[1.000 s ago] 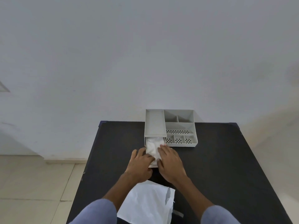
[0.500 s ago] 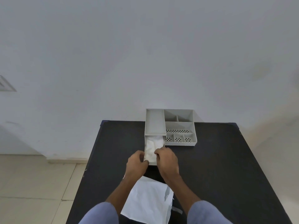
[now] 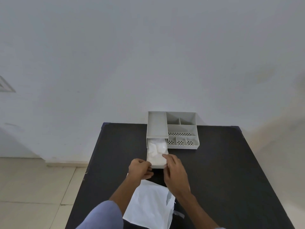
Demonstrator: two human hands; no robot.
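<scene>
both hands draw back down the frame off the cloth (image 3: 156, 147). the left hand (image 3: 140, 169) now grips the drawer (image 3: 158, 166) at its lower left corner. the right hand (image 3: 175, 172) only touches the cloth's lower right edge, so more cloth shows.

Grey organiser (image 3: 157, 124) with dot-perforated trays, white cloth (image 3: 156, 150), black table (image 3: 222, 171)

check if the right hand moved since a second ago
Yes. The right hand has drawn back toward the person, away from the grey plastic organiser; its fingertips now lie on the near end of the open drawer's white cloth.
</scene>
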